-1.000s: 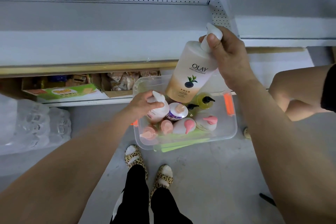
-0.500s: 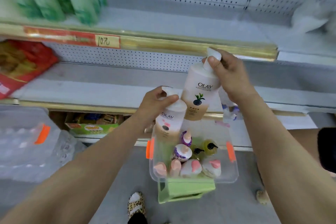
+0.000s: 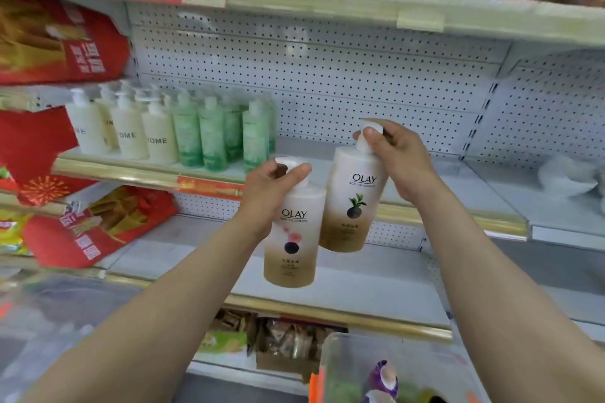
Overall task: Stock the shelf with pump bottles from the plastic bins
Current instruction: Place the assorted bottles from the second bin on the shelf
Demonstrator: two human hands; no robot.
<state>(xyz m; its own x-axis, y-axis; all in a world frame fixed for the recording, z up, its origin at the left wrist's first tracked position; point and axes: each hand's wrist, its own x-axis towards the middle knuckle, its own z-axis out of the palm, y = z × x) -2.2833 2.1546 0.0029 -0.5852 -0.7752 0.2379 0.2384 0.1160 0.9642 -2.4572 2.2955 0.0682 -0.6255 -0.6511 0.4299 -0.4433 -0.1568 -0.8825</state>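
The left hand [image 3: 266, 195] grips the white pump head of an Olay bottle with pink dots [image 3: 291, 245], fingers and thumb curled close together round the pump so that the bottle hangs below it, nearly upright. Just to its right and a little higher, the right hand [image 3: 404, 160] pinches the pump of an Olay bottle with a green leaf [image 3: 352, 209], thumb pressed on the near side of the pump and the other fingers wrapped behind; this bottle tilts slightly, its base swung left. The two bottles hang side by side in the air in front of the shelves, their sides overlapping in view; whether they touch cannot be told. Behind them runs the middle shelf [image 3: 474, 188] with a gold front strip and a pegboard back panel [image 3: 327, 75]. On its left part stand white pump bottles [image 3: 127, 132] and, just right of them, green bottles [image 3: 212, 136]. Red packages [image 3: 62, 39] fill the far left. At the near bottom right is a clear plastic bin [image 3: 330, 350] with a purple-capped bottle [image 3: 383, 376] inside.
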